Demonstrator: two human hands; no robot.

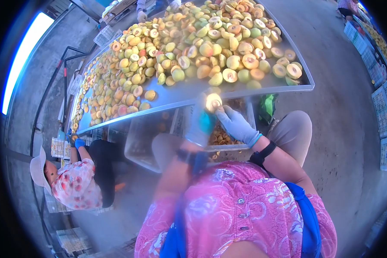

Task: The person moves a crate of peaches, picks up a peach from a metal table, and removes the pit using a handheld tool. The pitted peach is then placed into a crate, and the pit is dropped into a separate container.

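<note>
My left hand (201, 124), in a blue-grey glove, holds a halved peach (213, 102) with its cut face up, just below the near edge of the metal table (176, 98). My right hand (236, 124), also gloved, has its fingertips at the fruit's lower right side; whether it holds a small tool is hidden. Both hands hover over a clear bin (234, 147) that holds pits and scraps. On the table lies a large heap of halved and whole peaches (193, 47).
A person in a floral shirt and white hat (73, 182) sits at the left with blue-gloved hands at the table edge. Crates (385, 107) line the concrete floor on the right. Another person's hands (142, 15) work at the far end.
</note>
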